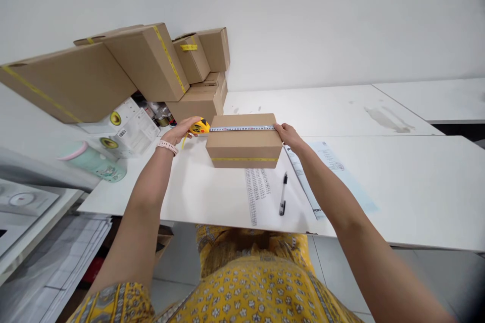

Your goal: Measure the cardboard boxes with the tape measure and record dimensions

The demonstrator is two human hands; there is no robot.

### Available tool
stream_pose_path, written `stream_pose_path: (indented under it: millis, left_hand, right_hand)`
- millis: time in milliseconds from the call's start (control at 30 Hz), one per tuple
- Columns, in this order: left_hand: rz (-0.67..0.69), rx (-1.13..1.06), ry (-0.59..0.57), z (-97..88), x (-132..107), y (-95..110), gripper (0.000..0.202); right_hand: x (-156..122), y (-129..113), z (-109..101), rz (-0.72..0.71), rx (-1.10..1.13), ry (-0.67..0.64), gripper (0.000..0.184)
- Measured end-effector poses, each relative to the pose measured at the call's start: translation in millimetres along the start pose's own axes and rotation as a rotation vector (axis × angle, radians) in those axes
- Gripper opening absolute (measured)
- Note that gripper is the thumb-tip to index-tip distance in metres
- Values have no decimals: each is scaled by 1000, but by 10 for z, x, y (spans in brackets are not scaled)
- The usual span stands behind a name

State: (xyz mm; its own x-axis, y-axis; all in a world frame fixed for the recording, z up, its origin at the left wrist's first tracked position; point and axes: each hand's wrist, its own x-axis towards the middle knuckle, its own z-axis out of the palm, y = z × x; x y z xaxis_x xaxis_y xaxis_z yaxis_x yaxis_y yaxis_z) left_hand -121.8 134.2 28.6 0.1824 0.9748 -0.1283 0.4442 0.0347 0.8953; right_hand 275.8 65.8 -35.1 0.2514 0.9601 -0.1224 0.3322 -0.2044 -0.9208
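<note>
A closed cardboard box (246, 141) lies on the white table in front of me, with a yellow strip along its near side. Across its top runs the pulled-out blade of a yellow tape measure (199, 126). My left hand (182, 130) is closed around the tape measure's case at the box's left edge. At the right edge, my right hand (288, 135) pinches the free end of the blade against the box. Below the box lie a printed sheet (257, 197) and a black-capped pen (283, 193).
Several cardboard boxes (144, 60) are stacked at the back left against the wall. A mint-green tumbler (96, 161) leans beside white cartons with avocado pictures (129, 126). Pale blue papers (337, 176) lie under my right forearm. The table's front edge (235, 228) is near my body.
</note>
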Motion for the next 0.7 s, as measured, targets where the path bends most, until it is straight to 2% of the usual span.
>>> stream_pose_path:
  millis: [133, 200, 233, 300, 333, 400, 467, 533, 600, 700]
  left_hand:
    - [68, 62, -23, -85, -231, 282, 53]
    - [118, 83, -131, -21, -492, 384, 55]
    - [135, 75, -219, 72, -657, 399, 57]
    - [77, -46, -447, 392, -1023, 349, 57]
    - [32, -145, -559, 608, -1202, 291, 56]
    - [-35, -412, -655, 1084, -1497, 145, 56]
    - [-101, -591, -574, 1503, -1664, 27, 55]
    - [-144, -716, -450, 1771, -1697, -3, 56]
    - [-190, -785, -370, 1874, -1642, 58, 56]
    - [-244, -811, -327, 1850, -1523, 219, 50]
  right_hand:
    - [39, -137, -121, -52, -35, 35, 31]
    - [68, -217, -192, -121, 2, 64, 28]
    - [87, -255, -214, -174, 33, 85, 28]
    - [137, -325, -204, -297, 82, 108, 30]
    - [170, -355, -169, -356, 78, 105, 31]
    - [255, -409, -43, -430, -50, 71, 33]
    - [363, -459, 127, -452, -233, 45, 33]
    - [478, -504, 298, -443, -366, 47, 31]
    - [575, -538, 435, -429, -423, 65, 27]
    - [654, -550, 546, -425, -500, 78, 32]
